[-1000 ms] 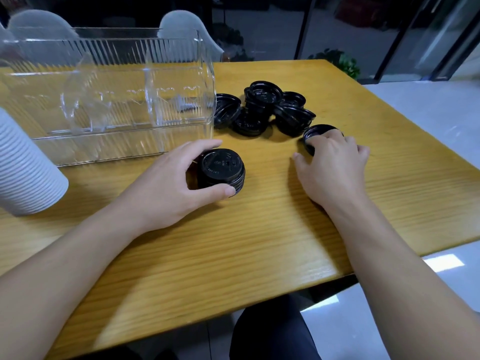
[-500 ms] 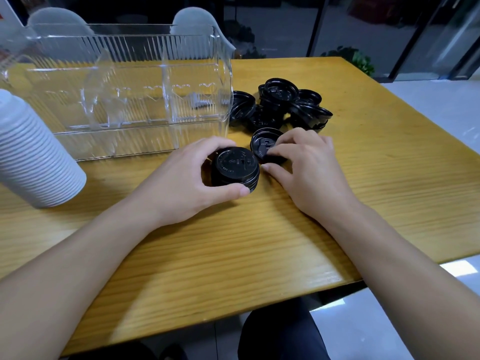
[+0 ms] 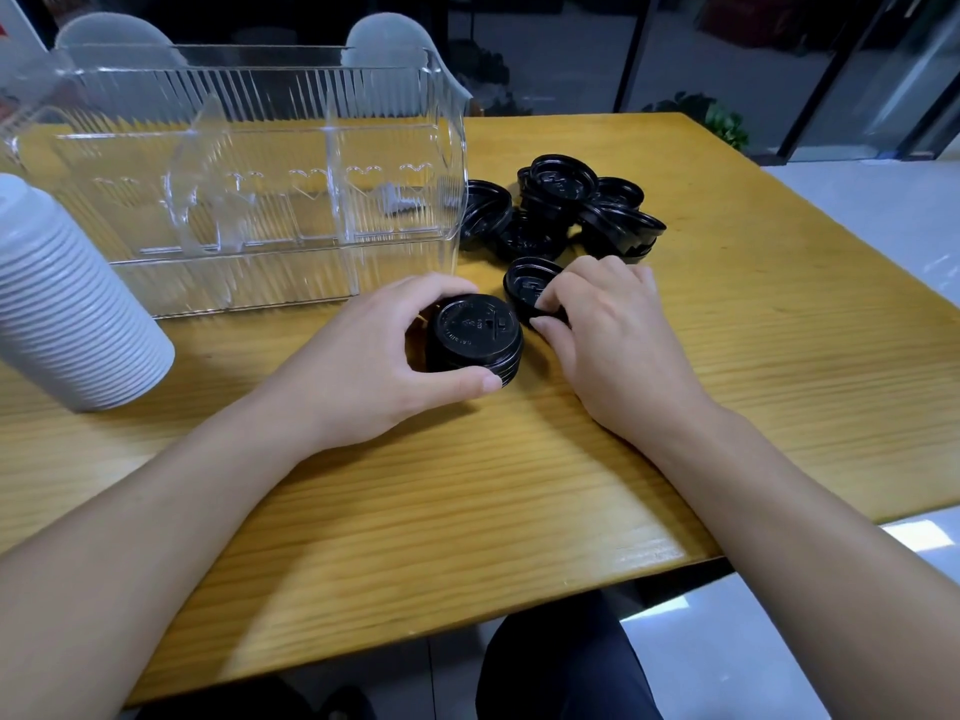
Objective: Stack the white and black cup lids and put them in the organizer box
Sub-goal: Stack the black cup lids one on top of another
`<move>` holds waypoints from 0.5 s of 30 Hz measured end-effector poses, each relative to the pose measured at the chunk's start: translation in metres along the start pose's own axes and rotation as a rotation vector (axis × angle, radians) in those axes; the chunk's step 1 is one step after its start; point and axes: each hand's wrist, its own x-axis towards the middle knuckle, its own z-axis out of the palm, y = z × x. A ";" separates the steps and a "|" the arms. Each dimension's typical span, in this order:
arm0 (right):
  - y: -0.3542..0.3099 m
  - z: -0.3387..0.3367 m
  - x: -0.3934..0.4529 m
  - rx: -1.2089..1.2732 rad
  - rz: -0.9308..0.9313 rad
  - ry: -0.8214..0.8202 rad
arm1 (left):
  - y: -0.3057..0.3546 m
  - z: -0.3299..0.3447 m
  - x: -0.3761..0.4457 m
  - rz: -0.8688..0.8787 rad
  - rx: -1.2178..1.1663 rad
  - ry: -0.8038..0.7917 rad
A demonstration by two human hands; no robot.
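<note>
- Your left hand (image 3: pixel 374 366) curls its grip round a short stack of black lids (image 3: pixel 475 335) on the worktop (image 3: pixel 727 381).
- Your right hand (image 3: pixel 608 330) pinches one loose black lid (image 3: pixel 527 285) just beside it.
- More black lids (image 3: pixel 563 205) lie piled behind.
- The white lids (image 3: pixel 67 304) look already stacked.
- The organizer box (image 3: pixel 249 189) holds none yet.

Wooden table (image 3: pixel 779 356), potted plant (image 3: pixel 717 122) beyond

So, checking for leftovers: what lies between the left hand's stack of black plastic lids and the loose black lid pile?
Head view: one single black lid, pinched by the right hand.
</note>
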 end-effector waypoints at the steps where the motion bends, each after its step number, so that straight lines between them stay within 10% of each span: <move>1: 0.000 -0.001 0.000 0.016 0.017 -0.007 | 0.000 0.000 0.000 0.001 0.002 -0.003; 15: -0.001 -0.015 -0.001 0.372 0.200 0.133 | 0.003 -0.002 -0.001 0.006 0.000 -0.013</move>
